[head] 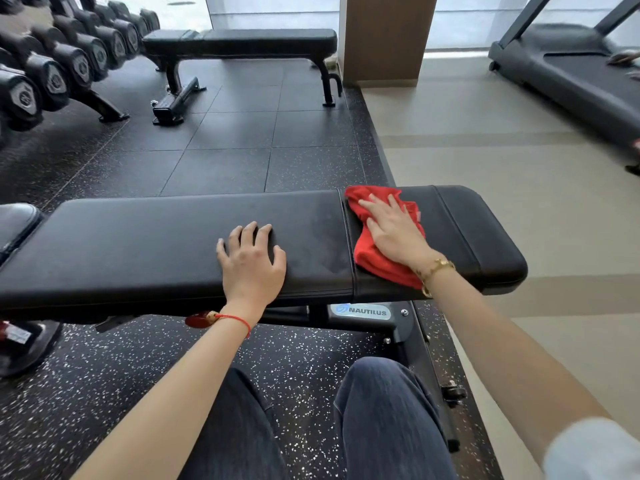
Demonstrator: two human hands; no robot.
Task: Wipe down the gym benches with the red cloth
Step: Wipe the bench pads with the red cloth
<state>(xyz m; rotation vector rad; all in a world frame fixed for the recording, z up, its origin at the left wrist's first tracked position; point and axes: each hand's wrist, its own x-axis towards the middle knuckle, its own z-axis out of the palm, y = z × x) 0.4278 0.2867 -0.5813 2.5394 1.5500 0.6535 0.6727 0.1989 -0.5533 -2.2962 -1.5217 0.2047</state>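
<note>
Knees: 2 legs in dark denim (388, 420) fill the bottom edge, nearest the camera, over black rubber flooring flecked with white (104, 382).
Tabletop: padded black bench (145, 244), lying across the view; a seam divides the long pad on the left from the shorter seat pad on the right.
Frame: dark metal under the seam, bearing a plate lettered NAUTILUS (363, 311).
Left hand (251, 259): palm down on the long pad, fingers spread and slightly bent, holding nothing; a red cord bracelet (235, 320) circles the wrist.
Right hand (394, 230): flat on the red cloth, fingers straight and fanned, pressing it to the seat pad; a gold bracelet (434, 270) sits at the wrist.
Red cloth (372, 261): bunched on the seat pad just right of the seam, reaching from the far edge almost to the near edge.
Second bench (242, 39): flat, black, well apart across dark square floor tiles (228, 140).
Dumbbell rack (62, 64): upper left, rows of black dumbbells, just beside the second bench.
Right side: pale floor (519, 150), a treadmill (571, 71) at the upper corner.
Background: a wood-faced column (388, 36) between bright windows.
</note>
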